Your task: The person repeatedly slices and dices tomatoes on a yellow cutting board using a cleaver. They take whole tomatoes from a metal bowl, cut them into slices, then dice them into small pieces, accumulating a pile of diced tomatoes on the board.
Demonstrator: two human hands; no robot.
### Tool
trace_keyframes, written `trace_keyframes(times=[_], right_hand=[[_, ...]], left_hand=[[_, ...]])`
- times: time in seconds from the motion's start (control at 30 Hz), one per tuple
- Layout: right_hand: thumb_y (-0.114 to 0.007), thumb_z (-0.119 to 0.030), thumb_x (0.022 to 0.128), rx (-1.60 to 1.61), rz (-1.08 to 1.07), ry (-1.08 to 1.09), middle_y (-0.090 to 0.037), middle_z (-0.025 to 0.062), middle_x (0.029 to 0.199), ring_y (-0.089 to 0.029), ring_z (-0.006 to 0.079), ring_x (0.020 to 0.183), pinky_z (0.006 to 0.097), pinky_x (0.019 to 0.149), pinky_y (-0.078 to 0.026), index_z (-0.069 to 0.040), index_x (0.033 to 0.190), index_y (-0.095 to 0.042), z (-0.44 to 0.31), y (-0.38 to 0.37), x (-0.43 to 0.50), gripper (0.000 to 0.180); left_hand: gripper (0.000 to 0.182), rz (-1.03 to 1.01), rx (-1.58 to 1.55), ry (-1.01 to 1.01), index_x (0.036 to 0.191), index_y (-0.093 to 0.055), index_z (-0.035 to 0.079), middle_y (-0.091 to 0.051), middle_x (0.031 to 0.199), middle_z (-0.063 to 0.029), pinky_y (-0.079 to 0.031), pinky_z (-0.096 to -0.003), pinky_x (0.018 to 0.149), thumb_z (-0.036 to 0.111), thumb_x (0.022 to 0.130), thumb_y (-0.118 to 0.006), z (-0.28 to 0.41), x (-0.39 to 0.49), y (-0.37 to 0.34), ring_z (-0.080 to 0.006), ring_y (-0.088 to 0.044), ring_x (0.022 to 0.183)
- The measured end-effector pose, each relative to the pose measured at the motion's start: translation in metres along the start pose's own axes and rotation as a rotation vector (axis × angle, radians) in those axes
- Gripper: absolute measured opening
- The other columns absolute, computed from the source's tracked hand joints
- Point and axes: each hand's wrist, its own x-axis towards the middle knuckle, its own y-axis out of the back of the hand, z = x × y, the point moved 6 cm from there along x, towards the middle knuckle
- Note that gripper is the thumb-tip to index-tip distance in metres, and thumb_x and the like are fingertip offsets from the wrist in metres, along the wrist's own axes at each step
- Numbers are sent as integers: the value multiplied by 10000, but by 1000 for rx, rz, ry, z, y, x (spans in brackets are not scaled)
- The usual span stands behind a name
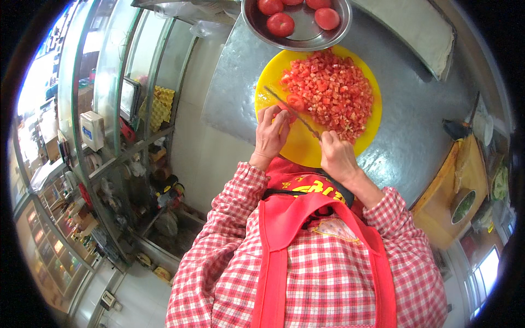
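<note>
A round yellow cutting board (301, 145) lies on the metal worktop in front of me. Diced tomato (334, 92) is heaped over its right and far side. My right hand (337, 156) grips the handle of a kitchen knife (293, 111), whose blade runs up and left across the board. Beside the blade, the bent fingers of my left hand (271, 129) press on a piece of tomato, partly hidden beneath them. Just past the blade lies a cut tomato slice (295, 101) with its cut face up.
A steel bowl (301, 41) with several whole tomatoes (280, 24) stands beyond the board. Right of me, a wooden board (441, 201) bears a round container (463, 206) with something green. Glass-panelled shelving (135, 94) stands on the left, and a pale slab (414, 28) lies at the far right.
</note>
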Motion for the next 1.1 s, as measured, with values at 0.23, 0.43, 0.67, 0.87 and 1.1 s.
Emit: trace_keyframes(times=[0.23, 0.43, 0.67, 0.87, 1.1], right_hand=[[-585, 47, 761, -52, -110, -89, -586, 232, 788, -642, 439, 633, 519, 572, -540, 6, 929, -472, -22, 23, -6, 207], [-602, 23, 769, -125, -148, -104, -611, 248, 819, -662, 442, 684, 514, 603, -555, 3, 928, -475, -5, -21, 23, 205], [-590, -7, 793, 30, -3, -22, -607, 209, 824, -650, 423, 663, 518, 583, -534, -18, 934, -479, 11, -17, 20, 180], [-594, 23, 773, 5, -65, -30, -588, 228, 805, -631, 438, 631, 528, 565, -512, -9, 930, -475, -21, 7, 4, 199], [-591, 43, 752, -4, -163, -91, -588, 247, 774, -637, 454, 658, 538, 600, -524, 12, 914, -478, -27, 23, -2, 200]], left_hand=[[291, 11, -20, -34, 1048, -660, 38, -615, 1160, -130, -508, -434, 873, -6, 763, -703, 2, 2, -1, -373, -551, 1051], [288, 6, -82, -21, 1038, -659, 50, -609, 1164, -150, -471, -457, 922, -23, 763, -699, 0, 1, -3, -384, -542, 1068], [298, 23, -95, 13, 1035, -659, 51, -602, 1130, -146, -481, -436, 900, -37, 754, -699, -4, -6, -3, -371, -546, 1039], [288, 61, -65, -11, 1038, -644, 28, -599, 1125, -159, -476, -446, 899, -45, 762, -680, -2, -10, -4, -378, -548, 1026], [257, 67, -90, -3, 1022, -633, 16, -610, 1109, -174, -474, -452, 903, -60, 777, -652, 0, -9, -2, -396, -549, 1028]])
